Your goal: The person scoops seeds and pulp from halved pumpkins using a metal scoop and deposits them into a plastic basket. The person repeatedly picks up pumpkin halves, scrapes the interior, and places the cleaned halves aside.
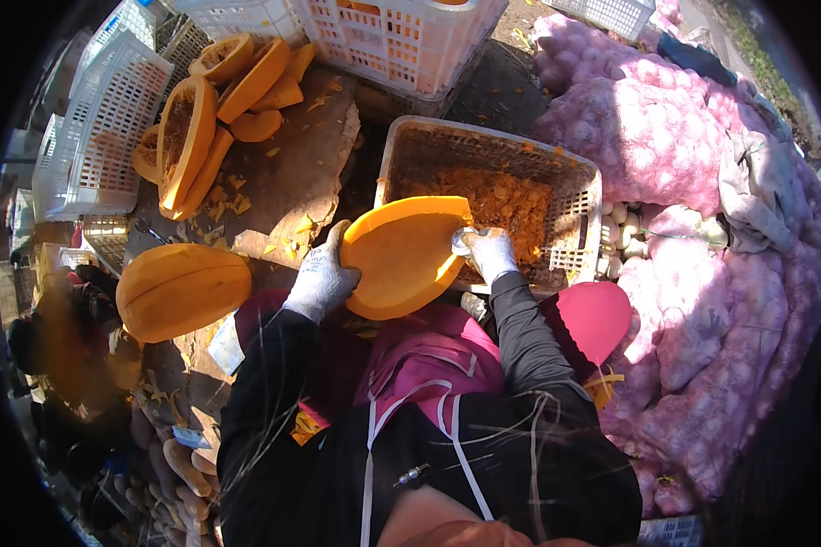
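Observation:
A hollow, peeled pumpkin half (pixel 407 256) lies tilted over my lap, its scooped side facing up. My left hand (pixel 323 277), in a light grey knit glove, grips its left end. In my gloved right hand (pixel 491 251) is a round metal scraper (pixel 461 242), held at the pumpkin's right rim. Just beyond stands a dirty plastic crate (pixel 496 133) holding orange pumpkin pulp and seeds (pixel 510 202). To the left rests a peeled pumpkin piece (pixel 183 292), rounded side up. Farther up, several cut pumpkin halves (pixel 190 140) are piled on a worn board (pixel 294 171).
White plastic crates (pixel 397 51) stand beyond the pulp crate, and more crates (pixel 113 130) are at the left. Pink mesh sacks of round bulbs (pixel 643 137) line the right side. Long unpeeled squashes (pixel 186 468) lie at lower left, near another person (pixel 82 342).

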Action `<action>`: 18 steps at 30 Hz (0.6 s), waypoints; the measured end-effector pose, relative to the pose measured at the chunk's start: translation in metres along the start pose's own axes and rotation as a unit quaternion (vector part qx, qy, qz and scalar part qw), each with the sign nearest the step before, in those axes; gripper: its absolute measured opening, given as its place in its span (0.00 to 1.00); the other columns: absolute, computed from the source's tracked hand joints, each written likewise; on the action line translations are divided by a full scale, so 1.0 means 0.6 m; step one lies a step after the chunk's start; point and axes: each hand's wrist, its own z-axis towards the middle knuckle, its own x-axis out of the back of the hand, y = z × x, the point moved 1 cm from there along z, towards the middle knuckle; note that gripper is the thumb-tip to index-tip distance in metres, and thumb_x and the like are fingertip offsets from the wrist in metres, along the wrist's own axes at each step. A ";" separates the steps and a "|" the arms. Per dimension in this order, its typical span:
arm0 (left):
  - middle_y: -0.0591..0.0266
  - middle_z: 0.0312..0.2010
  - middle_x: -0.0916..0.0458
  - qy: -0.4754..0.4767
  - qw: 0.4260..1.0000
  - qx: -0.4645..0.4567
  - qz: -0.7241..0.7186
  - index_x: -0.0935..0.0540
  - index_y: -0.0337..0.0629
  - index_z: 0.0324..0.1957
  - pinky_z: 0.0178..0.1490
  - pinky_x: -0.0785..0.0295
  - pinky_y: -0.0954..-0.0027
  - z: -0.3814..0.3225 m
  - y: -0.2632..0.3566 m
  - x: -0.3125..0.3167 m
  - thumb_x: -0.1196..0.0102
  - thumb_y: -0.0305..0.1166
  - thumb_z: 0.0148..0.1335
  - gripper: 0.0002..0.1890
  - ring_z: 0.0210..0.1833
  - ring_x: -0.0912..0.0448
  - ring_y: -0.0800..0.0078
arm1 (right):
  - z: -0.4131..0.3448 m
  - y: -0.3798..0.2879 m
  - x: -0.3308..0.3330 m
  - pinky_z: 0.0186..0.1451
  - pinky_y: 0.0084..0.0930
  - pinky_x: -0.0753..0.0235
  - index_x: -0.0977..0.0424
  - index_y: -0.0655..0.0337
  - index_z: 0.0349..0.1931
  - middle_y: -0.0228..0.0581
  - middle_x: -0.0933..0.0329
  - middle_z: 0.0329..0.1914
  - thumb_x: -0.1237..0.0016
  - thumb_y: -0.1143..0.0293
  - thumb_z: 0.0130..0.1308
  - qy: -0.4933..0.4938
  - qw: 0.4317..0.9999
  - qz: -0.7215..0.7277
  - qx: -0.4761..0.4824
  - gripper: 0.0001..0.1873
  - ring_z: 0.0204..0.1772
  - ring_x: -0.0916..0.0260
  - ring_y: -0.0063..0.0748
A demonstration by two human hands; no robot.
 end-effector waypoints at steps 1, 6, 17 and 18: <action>0.37 0.46 0.18 0.026 0.999 -0.041 0.012 0.37 0.43 0.71 0.57 0.25 0.56 0.005 -0.018 -0.007 0.43 0.29 0.46 0.43 0.52 0.19 0.45 | 0.004 0.007 0.000 0.40 0.34 0.21 0.18 0.70 0.36 0.51 0.16 0.30 0.45 0.61 0.60 0.010 1.000 0.002 0.006 0.17 0.35 0.16 0.40; 0.36 0.46 0.18 0.022 0.999 -0.032 0.014 0.37 0.43 0.71 0.58 0.25 0.56 0.003 -0.013 -0.009 0.43 0.28 0.46 0.43 0.52 0.19 0.45 | 0.005 0.006 0.004 0.32 0.29 0.22 0.19 0.72 0.37 0.49 0.17 0.29 0.45 0.69 0.60 0.009 0.987 0.145 -0.063 0.12 0.31 0.18 0.34; 0.36 0.46 0.18 0.004 1.000 -0.005 0.002 0.36 0.43 0.71 0.56 0.23 0.58 0.001 0.011 0.001 0.42 0.28 0.46 0.43 0.50 0.18 0.46 | 0.029 0.033 -0.010 0.24 0.25 0.29 0.22 0.73 0.34 0.43 0.20 0.27 0.42 0.69 0.60 0.012 0.972 0.208 -0.110 0.12 0.24 0.25 0.29; 0.37 0.46 0.18 0.018 0.999 -0.030 -0.007 0.36 0.42 0.70 0.54 0.23 0.58 0.004 -0.001 -0.009 0.42 0.27 0.46 0.43 0.49 0.17 0.47 | 0.019 0.038 -0.015 0.24 0.26 0.28 0.22 0.72 0.33 0.44 0.19 0.27 0.42 0.69 0.59 -0.005 0.947 0.298 -0.119 0.12 0.24 0.25 0.30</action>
